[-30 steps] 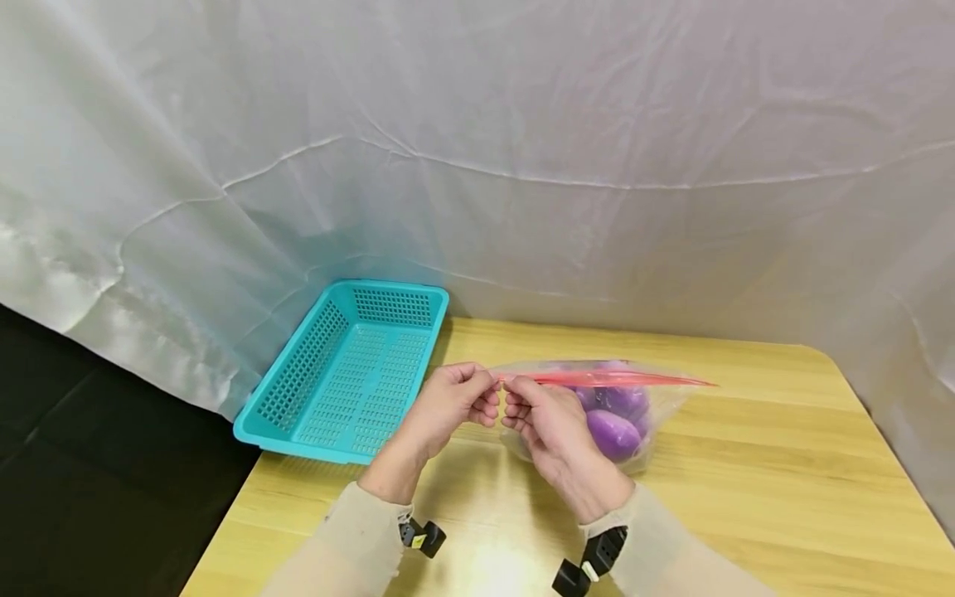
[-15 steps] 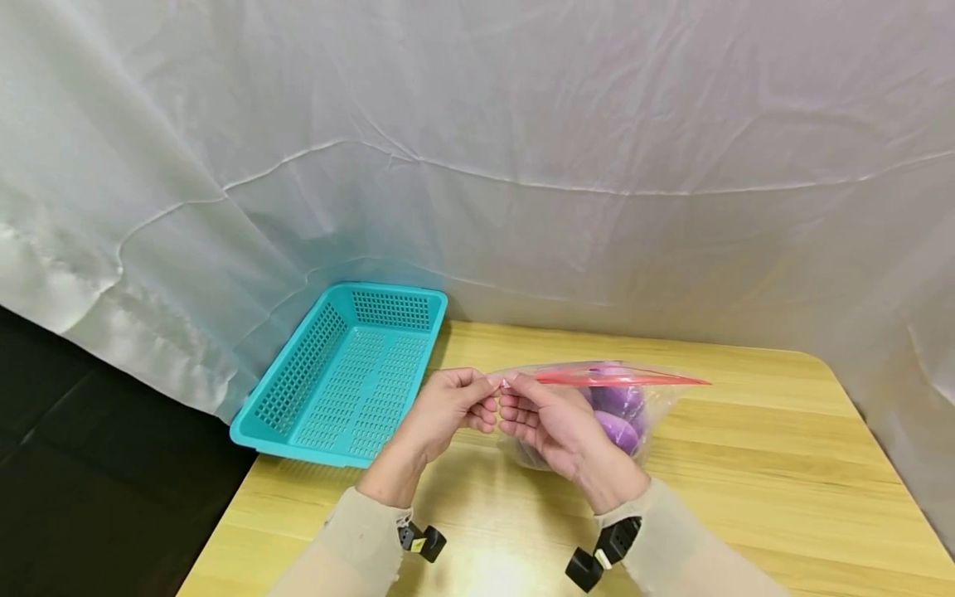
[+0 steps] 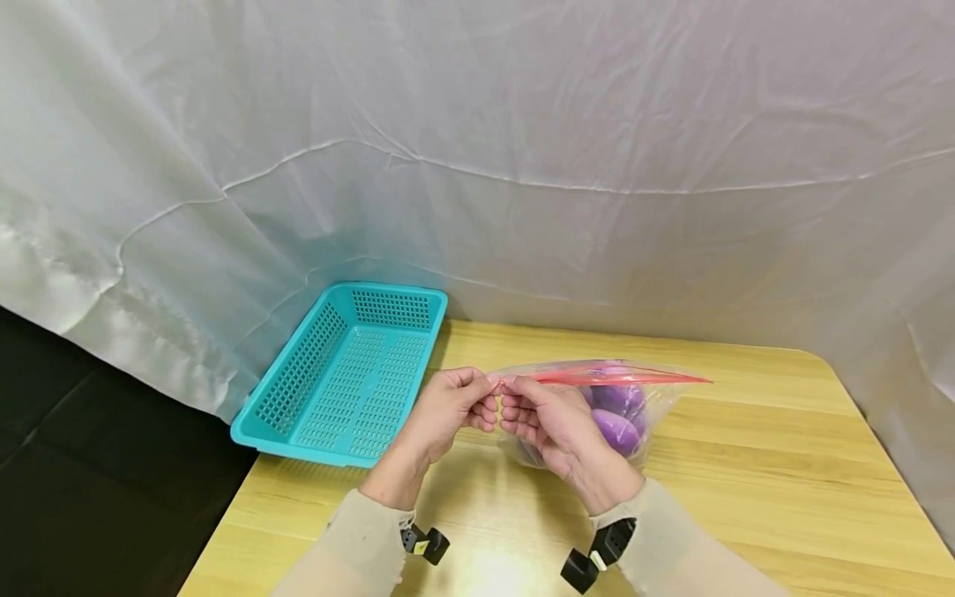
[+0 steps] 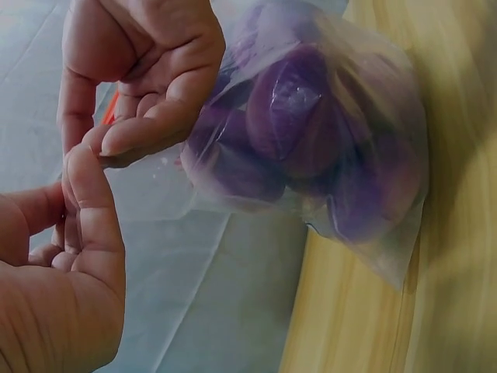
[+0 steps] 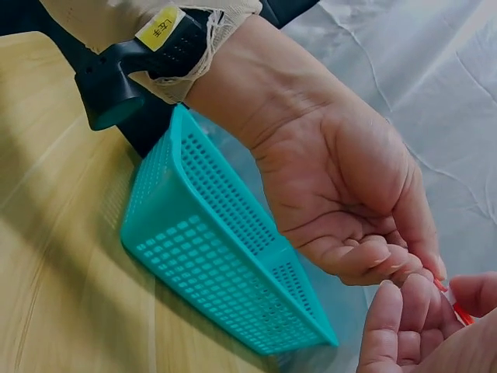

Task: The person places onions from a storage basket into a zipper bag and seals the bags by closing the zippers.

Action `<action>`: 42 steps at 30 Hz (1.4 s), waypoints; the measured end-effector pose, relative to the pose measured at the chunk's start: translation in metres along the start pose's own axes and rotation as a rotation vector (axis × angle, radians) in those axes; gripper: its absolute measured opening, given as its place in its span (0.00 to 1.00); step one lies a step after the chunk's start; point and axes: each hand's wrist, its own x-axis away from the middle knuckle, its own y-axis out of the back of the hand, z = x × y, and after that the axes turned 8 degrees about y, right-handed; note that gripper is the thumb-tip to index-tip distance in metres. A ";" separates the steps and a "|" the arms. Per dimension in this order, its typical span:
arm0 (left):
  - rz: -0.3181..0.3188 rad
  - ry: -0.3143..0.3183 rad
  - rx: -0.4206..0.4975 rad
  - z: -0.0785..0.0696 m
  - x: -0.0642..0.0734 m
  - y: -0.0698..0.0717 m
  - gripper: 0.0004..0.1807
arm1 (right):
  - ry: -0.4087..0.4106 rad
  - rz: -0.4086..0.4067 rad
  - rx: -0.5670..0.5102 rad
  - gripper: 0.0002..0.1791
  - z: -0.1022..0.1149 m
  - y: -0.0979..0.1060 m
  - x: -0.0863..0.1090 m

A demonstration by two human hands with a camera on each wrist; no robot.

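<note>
A clear zip bag [image 3: 666,408] with a red zip strip [image 3: 634,377] stands on the table, its mouth edge stretching off to the right. Inside it are several glossy purple rounded things [image 3: 616,431], also seen through the plastic as purple shapes [image 4: 291,116] in the left wrist view. My left hand [image 3: 451,405] pinches the left end of the strip between thumb and index finger. Right beside it, my right hand [image 3: 558,427] pinches the strip too, fingertips meeting the left hand's. A bit of red strip [image 5: 460,309] shows between the thumbs in the right wrist view.
A turquoise perforated plastic basket [image 3: 429,348] sits at the table's left, close by my left hand. The wooden table [image 3: 768,464] extends to the right. A grey cloth [image 3: 522,166] hangs behind it. Dark fabric [image 3: 82,464] lies off the left edge.
My right hand has turned slightly, with its wrist shifted a little to the right. Both hands stay at the bag's left corner, and the bag has barely moved.
</note>
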 end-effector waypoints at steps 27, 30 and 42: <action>-0.074 -0.036 0.023 0.002 0.001 -0.002 0.12 | 0.030 -0.084 -0.042 0.09 0.004 0.007 0.006; -0.086 -0.041 0.026 0.002 0.001 -0.001 0.12 | 0.041 -0.085 -0.040 0.10 0.005 0.009 0.007; -0.086 -0.038 0.027 -0.001 0.001 -0.002 0.11 | 0.052 -0.085 -0.028 0.11 0.010 0.020 0.008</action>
